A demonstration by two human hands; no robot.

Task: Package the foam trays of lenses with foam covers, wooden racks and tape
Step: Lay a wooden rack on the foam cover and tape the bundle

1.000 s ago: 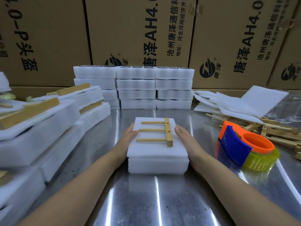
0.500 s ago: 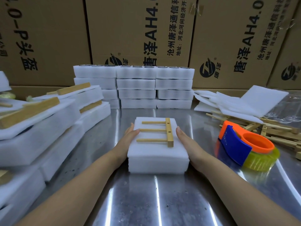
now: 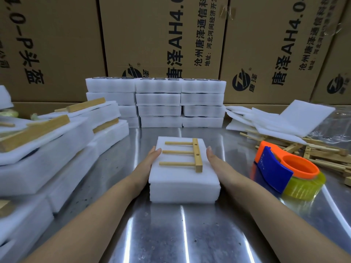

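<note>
Two forearms of mine run up the steel counter [image 3: 171,234] to the bundle in the middle: a foam tray [image 3: 184,193] under a foam cover [image 3: 180,177], with a wooden rack [image 3: 196,154] lying flat on top, its bar on the right and three dowels pointing left. My left hand [image 3: 150,160] lies flat against the bundle's left side and my right hand [image 3: 216,162] against its right side. The fingers [image 3: 157,151] are straight and together, pressing the foam and curled round nothing.

Over the last second very little has shifted. My fingertips have crept a touch further along the sides, the rack has kept its place, and the cover looks, if anything, a shade squarer over the tray. I read that as the squaring-up being nearly done, so the layers should be ready for binding.

The tape dispenser [image 3: 281,171], orange and blue, sits untouched just right of my right forearm, so taping has not started. To my left lie bundles [image 3: 47,149] already carrying racks. Further back on the right, loose covers [image 3: 284,120] lie over a heap of spare racks [image 3: 332,154], and stacked trays [image 3: 157,103] stand against the cardboard boxes [image 3: 152,35].
</note>
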